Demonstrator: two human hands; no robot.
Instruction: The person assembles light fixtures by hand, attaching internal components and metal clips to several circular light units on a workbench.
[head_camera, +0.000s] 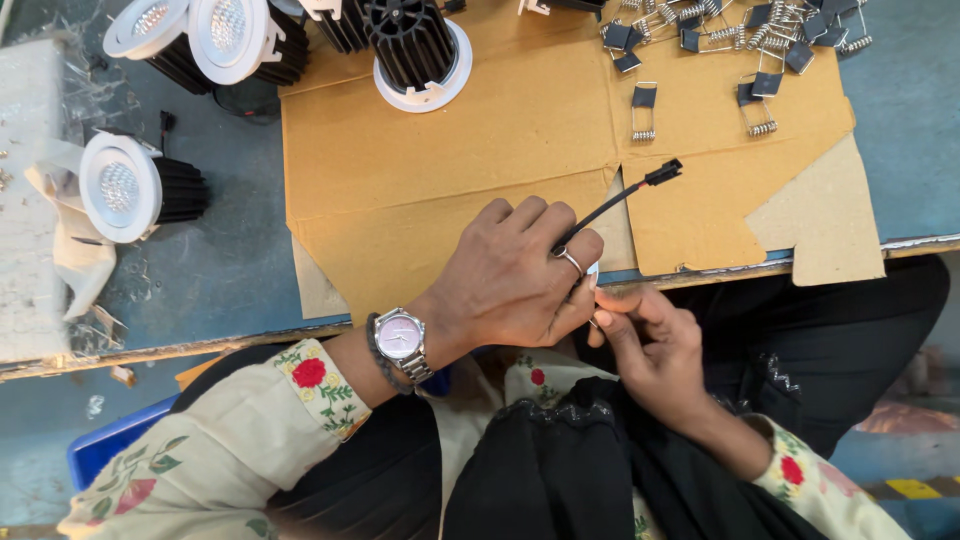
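My left hand (515, 275), with a ring and a wristwatch, is closed around a small light fitting at the table's front edge; only a sliver of white shows under the fingers. A black cable with a black plug connector (662, 173) sticks out from between its fingers, up and to the right over the cardboard. My right hand (650, 345) sits just below and to the right, fingertips pinched at the hidden fitting's edge, touching my left hand.
A brown cardboard sheet (450, 170) covers the blue-grey table (220, 260). Round white-faced downlights with black finned bodies (125, 188) (215, 35) (415, 50) stand at the left and top. Several spring clips (740, 40) lie scattered at the top right.
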